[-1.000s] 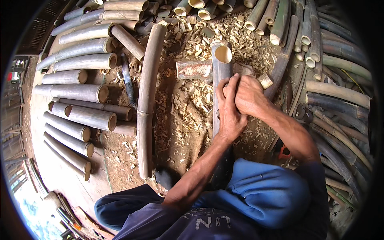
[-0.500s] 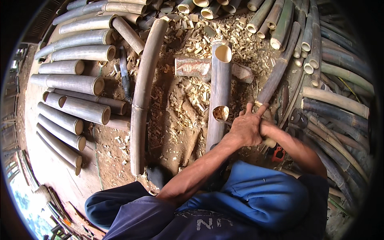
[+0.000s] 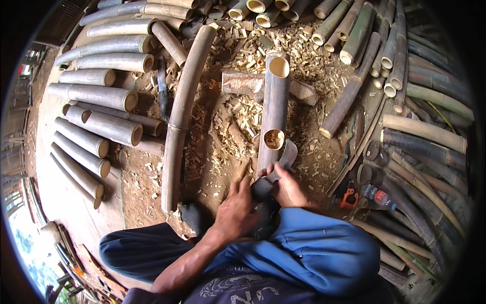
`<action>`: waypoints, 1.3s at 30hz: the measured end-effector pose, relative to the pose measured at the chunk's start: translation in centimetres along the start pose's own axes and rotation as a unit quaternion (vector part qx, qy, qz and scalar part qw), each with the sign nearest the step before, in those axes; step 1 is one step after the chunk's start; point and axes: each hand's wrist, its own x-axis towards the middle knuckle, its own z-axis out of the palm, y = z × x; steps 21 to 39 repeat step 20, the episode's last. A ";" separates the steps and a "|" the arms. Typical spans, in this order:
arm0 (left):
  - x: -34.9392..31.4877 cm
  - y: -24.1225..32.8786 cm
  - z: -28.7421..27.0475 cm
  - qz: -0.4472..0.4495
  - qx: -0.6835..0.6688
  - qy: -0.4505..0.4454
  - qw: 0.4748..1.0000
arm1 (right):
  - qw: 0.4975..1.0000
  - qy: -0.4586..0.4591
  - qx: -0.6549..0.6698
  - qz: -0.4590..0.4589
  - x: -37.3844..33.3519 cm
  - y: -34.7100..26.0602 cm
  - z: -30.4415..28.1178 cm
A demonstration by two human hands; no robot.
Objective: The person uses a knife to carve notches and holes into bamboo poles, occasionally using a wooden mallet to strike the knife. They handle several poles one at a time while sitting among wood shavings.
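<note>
A bamboo pole (image 3: 274, 109) with two openings cut in its upper side lies lengthwise before me. Its far part rests across a short log (image 3: 243, 85). My right hand (image 3: 292, 191) is closed near the pole's close end, gripping a curved grey blade (image 3: 288, 155) that stands up beside the nearer opening. The blade's handle is hidden by the hand. To the left, my left hand (image 3: 234, 210) is held over my lap with its fingers apart and nothing seen in them. A dark shoe (image 3: 262, 188) shows between the hands. Wood chips lie inside the nearer opening.
A long bamboo pole (image 3: 183, 111) lies to the left, with several cut bamboo lengths (image 3: 104, 96) beyond it. More bamboo (image 3: 425, 129) is stacked at the right, near a plastic bottle (image 3: 379, 196) and a red-orange tool handle (image 3: 349, 197). Chips (image 3: 253, 50) cover the ground.
My crossed hands have come apart. The left hand moved left and back toward my lap; the right hand moved left to the pole's close end, its blade now in plain view.
</note>
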 end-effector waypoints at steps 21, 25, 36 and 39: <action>14.3 -3.1 -13.5 -0.096 0.051 -0.320 0.941 | 0.993 0.021 0.012 0.114 7.1 -2.8 3.5; 14.3 -3.1 -13.5 -0.096 0.051 -0.320 0.941 | 0.993 0.021 0.012 0.114 7.1 -2.8 3.5; 14.3 -3.1 -13.5 -0.096 0.051 -0.320 0.941 | 0.993 0.021 0.012 0.114 7.1 -2.8 3.5; 14.3 -3.1 -13.5 -0.096 0.051 -0.320 0.941 | 0.993 0.021 0.012 0.114 7.1 -2.8 3.5</action>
